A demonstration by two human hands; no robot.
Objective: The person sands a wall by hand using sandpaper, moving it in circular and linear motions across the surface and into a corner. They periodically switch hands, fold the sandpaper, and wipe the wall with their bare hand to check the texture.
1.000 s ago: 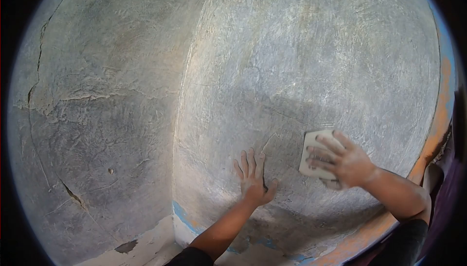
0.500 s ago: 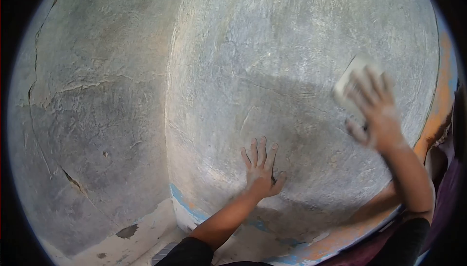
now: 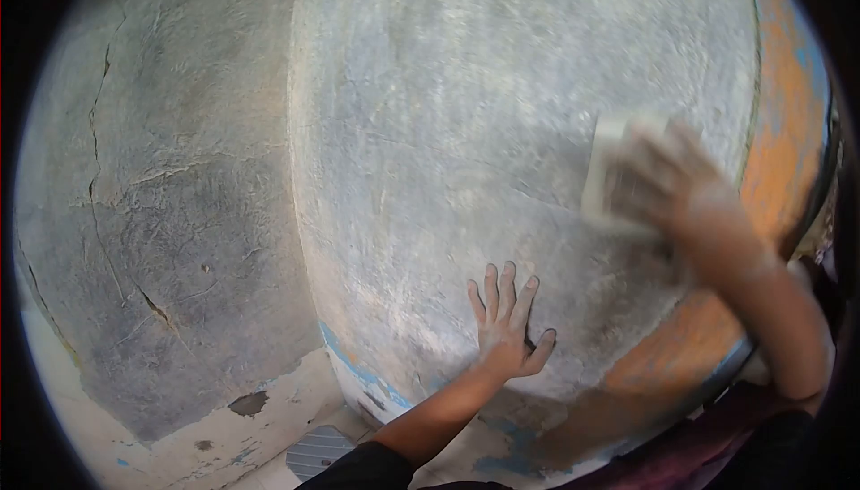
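My left hand (image 3: 509, 327) lies flat on the lower part of the grey plastered wall (image 3: 430, 176), its fingers spread and nothing in it. To the right and higher up, my right hand (image 3: 676, 181) is smeared by motion. Under its fingers is a pale, flat, roughly rectangular block (image 3: 606, 172), pressed against the wall. The block's right side is hidden behind the hand.
At the left, past a corner, another wall face (image 3: 179, 248) has a long crack and a chipped hole. Orange and blue paint (image 3: 672, 347) runs along the right and lower edge. A grey grooved piece (image 3: 318, 452) shows at the bottom, purple cloth (image 3: 663, 463) at lower right.
My right hand and the block rose from low on the wall and are now slightly lower and further left than half a second ago. The view has shifted; my left hand remains flat against the wall.
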